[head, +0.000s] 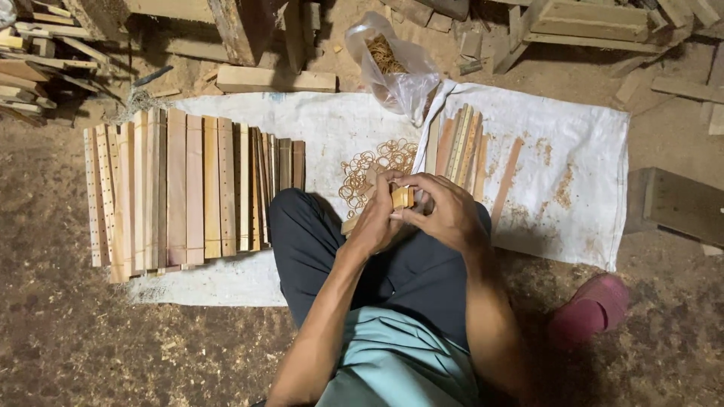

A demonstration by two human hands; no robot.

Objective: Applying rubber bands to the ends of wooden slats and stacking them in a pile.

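Both hands [411,207] around wooden slats [401,197]

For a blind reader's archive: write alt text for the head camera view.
Seen from above, a seated person's left hand and right hand together grip a small bundle of wooden strips over a white sack cloth. A row of wooden slats lies to the left, loose rubber bands and a plastic bag ahead.

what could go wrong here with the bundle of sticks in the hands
1. Both hands, left hand and right hand, pinch the small bundle of wooden strips at one end only; the strips could fan apart or slide out.
2. The loose rubber bands lie right under the bundle, so a dropped strip might scatter them across the white sack.
3. The stack of slats sits close to the knee and could get nudged.
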